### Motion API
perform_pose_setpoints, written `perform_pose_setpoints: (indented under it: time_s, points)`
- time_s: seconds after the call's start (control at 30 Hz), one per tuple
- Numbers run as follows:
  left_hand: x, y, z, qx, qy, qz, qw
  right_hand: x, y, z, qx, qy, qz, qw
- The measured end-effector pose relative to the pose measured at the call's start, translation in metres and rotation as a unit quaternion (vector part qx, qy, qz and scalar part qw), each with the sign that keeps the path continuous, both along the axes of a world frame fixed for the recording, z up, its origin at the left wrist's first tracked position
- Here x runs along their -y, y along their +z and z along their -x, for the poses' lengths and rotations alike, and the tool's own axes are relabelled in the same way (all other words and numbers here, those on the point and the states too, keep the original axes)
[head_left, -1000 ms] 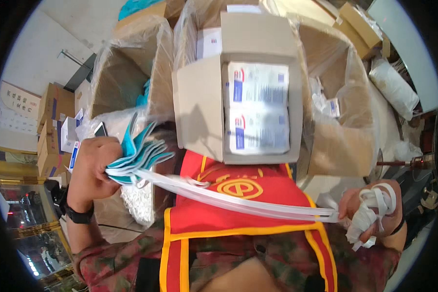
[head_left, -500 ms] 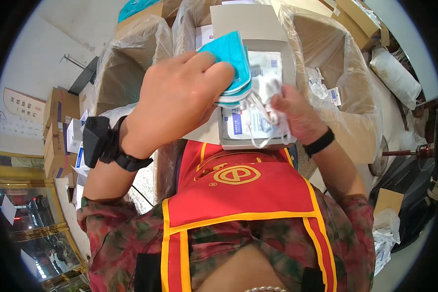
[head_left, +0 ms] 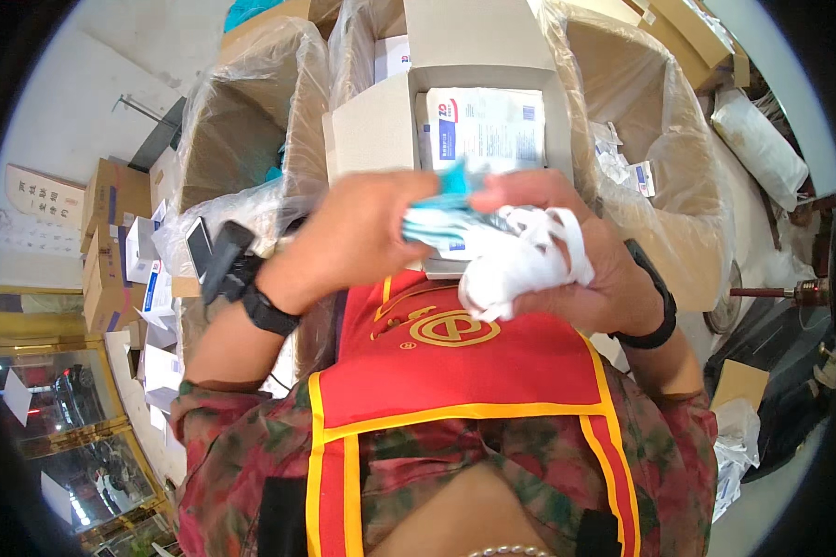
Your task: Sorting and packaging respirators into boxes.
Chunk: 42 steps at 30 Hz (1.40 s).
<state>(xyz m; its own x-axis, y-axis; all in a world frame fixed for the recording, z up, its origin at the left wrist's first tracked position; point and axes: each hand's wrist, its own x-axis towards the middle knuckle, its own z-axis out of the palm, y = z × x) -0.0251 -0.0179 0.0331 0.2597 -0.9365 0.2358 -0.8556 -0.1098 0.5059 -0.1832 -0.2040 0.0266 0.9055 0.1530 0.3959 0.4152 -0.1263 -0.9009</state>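
A stack of folded teal masks [head_left: 437,215] with white edges is held between my hands, in front of the open white box. My left hand [head_left: 367,227], a little blurred, is closed on the stack's left end. My right hand [head_left: 608,265] grips its right end, the thumb side against the teal cloth. The white ear loops [head_left: 525,269] hang bunched between its fingers, over my red apron [head_left: 464,362]. Beyond the hands, flat white packets [head_left: 488,125] lie inside the box [head_left: 372,135], its flaps folded back.
Cardboard cartons lined with clear plastic stand on the left [head_left: 237,111] and on the right [head_left: 664,227]. White packets [head_left: 613,158] lie in the right one. Small white boxes [head_left: 158,292] and brown cartons [head_left: 107,251] are stacked at the far left.
The mask stack has come down toward me and turned, so its edge shows. My right hand has moved in from the loops to grip the stack. More of the packets is uncovered.
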Motion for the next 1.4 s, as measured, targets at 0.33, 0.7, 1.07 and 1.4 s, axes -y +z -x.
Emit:
perform_pose_setpoints:
  time_s: [0.33, 0.7, 1.07, 1.4]
  points:
    - [-0.040, 0.018, 0.040, -0.021, -0.220, -0.071, 0.973, -0.020, 0.040, 0.016, -0.033, 0.335, 0.067, 0.939]
    - [-0.113, 0.035, -0.026, -0.119, 0.136, -0.097, 0.979, 0.040, 0.028, 0.091, -0.330, -0.108, -0.208, 0.914]
    - [-0.159, -0.099, -0.262, -0.472, 0.405, 0.424, 0.659, 0.027, -0.033, 0.049, -0.260, -0.247, -0.346, 0.867]
    - [-0.063, -0.134, -0.112, -0.459, 0.361, 0.221, 0.781, 0.069, -0.056, 0.061, -0.227, -0.364, -0.414, 0.802]
